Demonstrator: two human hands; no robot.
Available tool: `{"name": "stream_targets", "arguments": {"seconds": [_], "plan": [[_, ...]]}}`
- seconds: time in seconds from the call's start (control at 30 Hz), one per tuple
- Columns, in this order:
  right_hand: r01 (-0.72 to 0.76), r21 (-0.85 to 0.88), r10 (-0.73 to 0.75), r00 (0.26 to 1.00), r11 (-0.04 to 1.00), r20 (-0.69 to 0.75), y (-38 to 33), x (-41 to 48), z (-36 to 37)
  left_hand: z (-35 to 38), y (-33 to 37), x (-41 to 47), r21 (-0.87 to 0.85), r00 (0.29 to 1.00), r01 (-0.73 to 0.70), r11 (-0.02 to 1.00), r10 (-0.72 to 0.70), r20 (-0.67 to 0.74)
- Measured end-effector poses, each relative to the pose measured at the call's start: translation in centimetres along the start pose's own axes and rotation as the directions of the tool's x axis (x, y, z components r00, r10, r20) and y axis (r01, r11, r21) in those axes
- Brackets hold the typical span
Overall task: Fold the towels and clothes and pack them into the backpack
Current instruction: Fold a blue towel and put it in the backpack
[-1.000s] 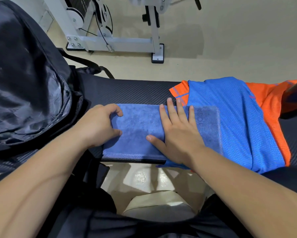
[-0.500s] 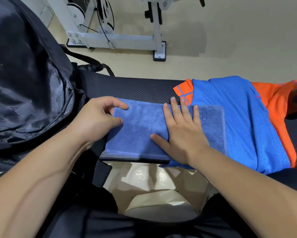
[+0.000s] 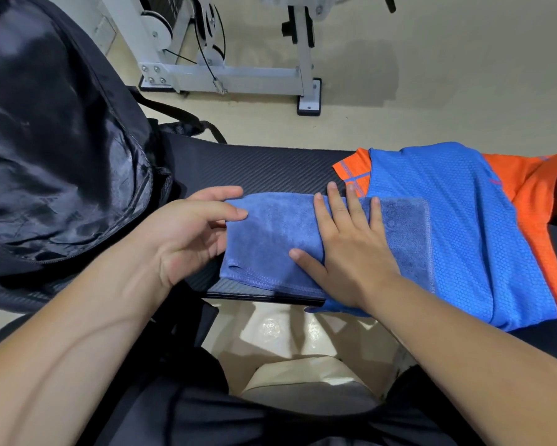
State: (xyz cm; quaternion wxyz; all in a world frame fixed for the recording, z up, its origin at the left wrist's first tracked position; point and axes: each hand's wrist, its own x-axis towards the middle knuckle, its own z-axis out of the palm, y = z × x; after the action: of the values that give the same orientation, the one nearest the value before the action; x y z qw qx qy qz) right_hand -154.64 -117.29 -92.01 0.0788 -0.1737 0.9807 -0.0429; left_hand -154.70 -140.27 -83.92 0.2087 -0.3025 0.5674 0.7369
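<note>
A pale beige floor runs behind a black counter with a woven, carbon-like texture, and a white metal machine frame stands on the floor beyond it. On the counter lies a folded blue terry towel with stitched edges, its near edge along the counter's front rim. The right hand lies flat on the towel, palm down, fingers spread and pointing away, gripping nothing. The left hand is at the towel's left end, loosely curled and unclenched, index finger and thumb reaching over the towel's far left corner; whether they pinch the cloth cannot be told. The towel's right end overlaps a blue mesh sports shirt with orange panels, which is spread over the right part of the counter and hangs past its front edge. A large black backpack with shiny dark lining stands at the left end of the counter, just beside the left hand, its zipper open along the side facing the towel.
</note>
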Motion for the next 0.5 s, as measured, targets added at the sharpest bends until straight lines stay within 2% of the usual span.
{"name": "stream_targets", "arguments": {"seconds": [0.07, 0.2, 0.33, 0.4, 0.43, 0.5], "plan": [[0.002, -0.004, -0.002, 1.0, 1.0, 0.015, 0.0, 0.0, -0.1, 0.0, -0.1, -0.3, 0.017, 0.999, -0.02, 1.0, 0.02, 0.045], [0.003, 0.003, -0.003, 1.0, 1.0, 0.021, 0.1, -0.1, -0.2, -0.7, -1.1, -0.3, 0.307, 0.986, -0.166, 0.937, 0.16, 0.046], [0.032, 0.037, -0.033, 0.999, 0.999, 0.03, 0.3, -0.1, -0.1, 0.1, -1.0, -0.7, 0.414, 0.966, -0.249, 0.876, 0.255, 0.04], [0.05, 0.164, -0.057, 0.998, 0.985, 0.039, 0.7, 0.0, -0.6, 1.1, -0.4, -1.0, 0.449, 0.952, -0.295, 0.843, 0.298, 0.065], [0.027, 0.294, -0.045, 0.997, 0.955, 0.056, 1.1, 0.0, -1.1, 1.9, -0.1, -1.2, 0.471, 0.943, -0.321, 0.822, 0.324, 0.077], [-0.081, 0.552, 0.037, 0.995, 0.83, 0.091, 2.3, -0.1, -2.9, 3.9, 0.3, -1.5, 0.55, 0.911, -0.386, 0.741, 0.401, 0.099]]}}
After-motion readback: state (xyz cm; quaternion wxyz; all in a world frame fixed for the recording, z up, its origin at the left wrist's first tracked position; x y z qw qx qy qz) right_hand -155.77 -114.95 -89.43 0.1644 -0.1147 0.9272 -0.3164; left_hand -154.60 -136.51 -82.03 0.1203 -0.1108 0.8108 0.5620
